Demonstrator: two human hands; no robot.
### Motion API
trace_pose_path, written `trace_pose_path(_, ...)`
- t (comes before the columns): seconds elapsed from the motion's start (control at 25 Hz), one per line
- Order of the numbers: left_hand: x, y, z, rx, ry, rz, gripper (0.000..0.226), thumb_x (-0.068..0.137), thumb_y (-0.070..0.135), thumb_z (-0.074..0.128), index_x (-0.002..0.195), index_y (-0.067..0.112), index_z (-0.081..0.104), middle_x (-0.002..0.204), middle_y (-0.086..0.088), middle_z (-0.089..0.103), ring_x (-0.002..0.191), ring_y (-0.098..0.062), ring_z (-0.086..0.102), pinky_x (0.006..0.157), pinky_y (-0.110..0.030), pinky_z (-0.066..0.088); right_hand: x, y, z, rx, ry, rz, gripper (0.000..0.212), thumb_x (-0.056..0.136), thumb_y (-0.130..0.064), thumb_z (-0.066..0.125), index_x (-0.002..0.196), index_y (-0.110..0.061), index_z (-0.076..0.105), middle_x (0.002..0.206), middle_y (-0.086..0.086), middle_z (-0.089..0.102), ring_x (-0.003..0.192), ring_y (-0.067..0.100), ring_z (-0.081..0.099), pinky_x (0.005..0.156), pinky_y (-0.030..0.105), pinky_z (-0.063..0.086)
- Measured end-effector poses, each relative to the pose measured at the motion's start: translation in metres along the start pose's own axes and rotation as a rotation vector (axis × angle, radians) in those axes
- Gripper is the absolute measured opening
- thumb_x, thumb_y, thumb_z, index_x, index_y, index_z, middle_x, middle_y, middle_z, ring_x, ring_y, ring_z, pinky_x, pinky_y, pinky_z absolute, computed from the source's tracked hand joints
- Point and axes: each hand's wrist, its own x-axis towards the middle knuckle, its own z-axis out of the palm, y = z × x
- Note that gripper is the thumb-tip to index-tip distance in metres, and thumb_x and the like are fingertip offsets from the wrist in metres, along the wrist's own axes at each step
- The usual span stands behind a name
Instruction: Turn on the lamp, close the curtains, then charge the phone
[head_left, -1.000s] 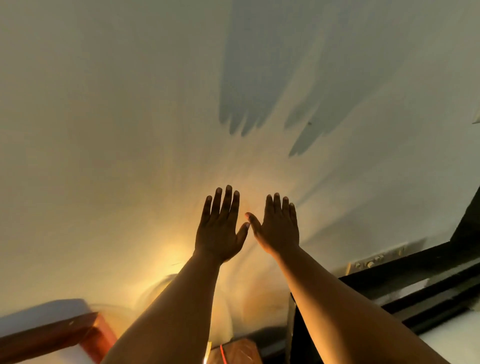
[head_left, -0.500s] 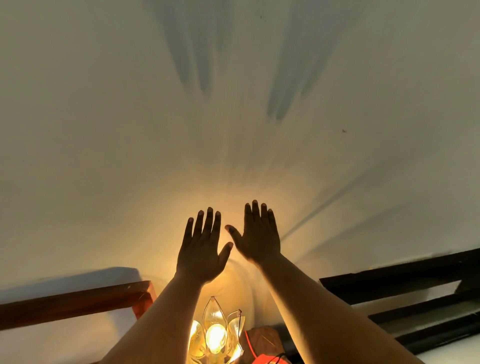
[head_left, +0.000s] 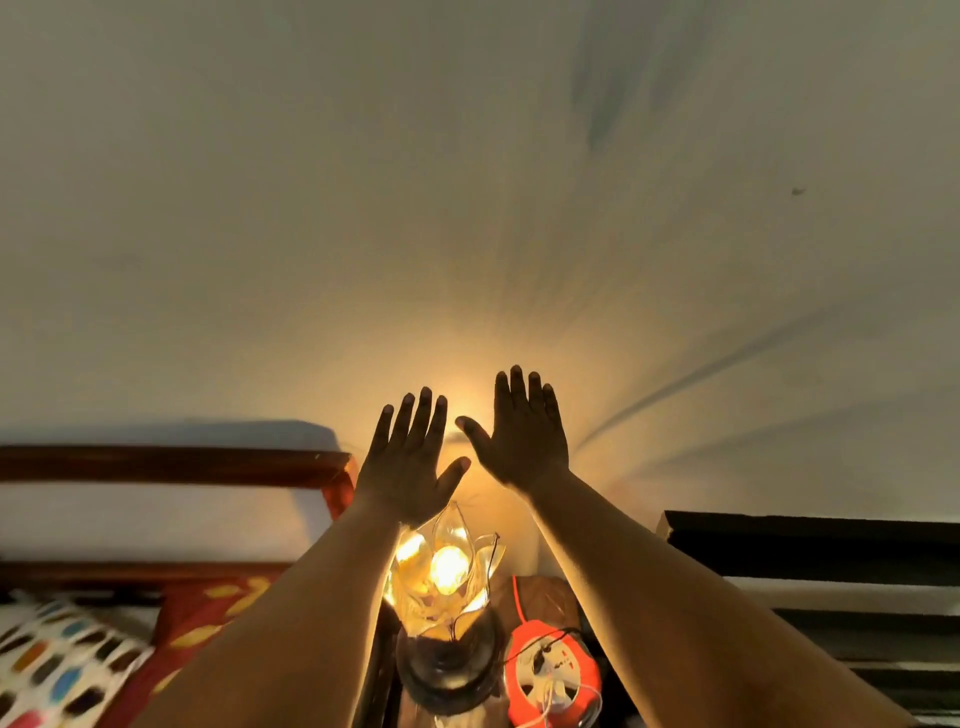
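The lamp (head_left: 445, 574) is lit, a glowing bulb inside clear glass petals on a dark round base, standing on a small bedside table at the bottom centre. My left hand (head_left: 408, 457) and my right hand (head_left: 522, 434) are raised side by side above the lamp, palms toward the wall, fingers straight and slightly spread, holding nothing. To the right of the lamp base lies an orange and white extension socket (head_left: 553, 675) with a plug and thin cables in it. No phone and no curtains are in view.
A plain pale wall (head_left: 467, 208) fills most of the view. A wooden headboard (head_left: 171, 465) and a bed with a red cover and a spotted pillow (head_left: 57, 670) are at the left. Dark horizontal frame bars (head_left: 810, 545) run along the right.
The view has tilted downward, bringing the lit lamp, the extension socket and the bed into sight. Both hands stay raised and open, now a little farther apart.
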Motion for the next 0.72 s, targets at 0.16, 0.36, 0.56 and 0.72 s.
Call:
trace_pose_path(0.16,-0.043,0.010,0.012,-0.049,-0.062,-0.129,0.075,0.089,0.065,0.004,0.139,0.021,-0.031,0.152,-0.004,-0.031,0.141,-0.022,-0.027,0.112,-0.040,-0.021,-0.030,-0.011,0.030,0.022,-0.068,-0.088,0.087,0.088,-0.071,0.011,0.152,-0.013,0.000,0.161,0.009,-0.002,0.148,0.028,-0.006,0.114,0.038,-0.013)
trace_pose_path(0.36,-0.135,0.001,0.029,-0.027,-0.201,-0.296,0.077,0.092,0.063,0.009,0.144,0.019,-0.026,0.152,-0.007,-0.030,0.143,-0.025,-0.024,0.115,-0.042,-0.017,-0.088,-0.051,0.073,0.152,-0.256,-0.262,0.085,0.091,-0.068,0.016,0.151,-0.010,-0.002,0.161,0.011,-0.003,0.148,0.028,-0.010,0.113,0.038,-0.014)
trace_pose_path(0.56,-0.236,-0.008,0.041,-0.116,-0.422,-0.528,0.081,0.093,0.064,0.017,0.150,0.015,-0.015,0.159,-0.010,-0.015,0.146,-0.027,-0.015,0.115,-0.042,-0.014,-0.154,-0.095,0.098,0.115,-0.388,-0.439,0.085,0.092,-0.065,0.023,0.151,-0.008,0.001,0.161,0.012,0.002,0.148,0.029,-0.006,0.118,0.041,-0.007)
trace_pose_path(0.72,-0.324,-0.005,0.059,-0.258,-0.628,-0.718,0.083,0.092,0.065,0.017,0.150,0.014,-0.012,0.159,-0.012,-0.014,0.146,-0.028,-0.014,0.116,-0.045,-0.011,-0.229,-0.132,0.125,0.057,-0.597,-0.627,0.085,0.092,-0.061,0.029,0.151,-0.007,0.000,0.161,0.012,-0.002,0.148,0.027,-0.010,0.119,0.040,-0.009)
